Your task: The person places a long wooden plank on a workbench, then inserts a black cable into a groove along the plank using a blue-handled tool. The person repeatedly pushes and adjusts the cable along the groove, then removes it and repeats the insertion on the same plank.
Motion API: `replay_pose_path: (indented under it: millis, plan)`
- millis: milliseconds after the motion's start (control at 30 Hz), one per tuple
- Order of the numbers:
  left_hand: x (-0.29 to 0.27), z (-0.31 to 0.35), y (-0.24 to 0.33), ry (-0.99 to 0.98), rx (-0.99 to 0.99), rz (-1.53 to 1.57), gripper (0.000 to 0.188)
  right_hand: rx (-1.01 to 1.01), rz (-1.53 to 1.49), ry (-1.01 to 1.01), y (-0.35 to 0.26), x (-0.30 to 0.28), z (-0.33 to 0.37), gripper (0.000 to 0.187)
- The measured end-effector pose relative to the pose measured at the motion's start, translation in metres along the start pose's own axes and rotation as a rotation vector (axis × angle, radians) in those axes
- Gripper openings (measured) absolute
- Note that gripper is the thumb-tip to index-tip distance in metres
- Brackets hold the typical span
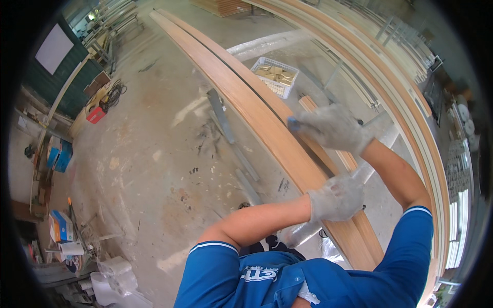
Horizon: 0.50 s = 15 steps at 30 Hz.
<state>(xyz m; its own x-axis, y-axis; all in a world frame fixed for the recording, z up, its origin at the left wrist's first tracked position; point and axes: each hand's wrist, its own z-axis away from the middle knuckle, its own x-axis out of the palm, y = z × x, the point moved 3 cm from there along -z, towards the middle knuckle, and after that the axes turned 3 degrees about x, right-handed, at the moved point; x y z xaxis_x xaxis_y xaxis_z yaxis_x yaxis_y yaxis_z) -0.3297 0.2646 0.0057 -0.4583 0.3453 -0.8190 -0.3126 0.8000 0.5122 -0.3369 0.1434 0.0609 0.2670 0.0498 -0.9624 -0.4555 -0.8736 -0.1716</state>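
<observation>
Two long wood-coloured planks (pixel 272 136) run side by side from beneath my chest to the far left, with a dark gap between them. My left hand (pixel 336 198), in a grey-white work glove, lies across the near part of the planks, its fingers bent over the wood. Above the right-hand plank is my right hand (pixel 334 128), gloved alike and slightly blurred. It is closed on a small object with a blue end (pixel 294 123); its kind is hidden by the glove.
A white plastic basket (pixel 276 77) of light-coloured pieces stands right of the planks. Long stacked profiles (pixel 405 102) curve along the right side. Metal strips (pixel 222 120) lie left of the planks. A red box (pixel 96 114) with cables sits farther left. Clear plastic rolls (pixel 119 274) lie lower left.
</observation>
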Motion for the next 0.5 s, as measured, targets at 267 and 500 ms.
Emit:
replay_pose_path:
  millis: [267, 500]
  plan:
    - [-0.014, -0.002, -0.006, -0.012, 0.091, -0.032, 0.027, 0.570, -0.586, -0.039, 0.010, -0.028, 0.147, 0.053]
    - [-0.027, 0.003, -0.015, 0.281, 0.094, 0.258, 0.026, 0.904, -0.976, -0.246, -0.017, -0.036, 0.322, 0.047]
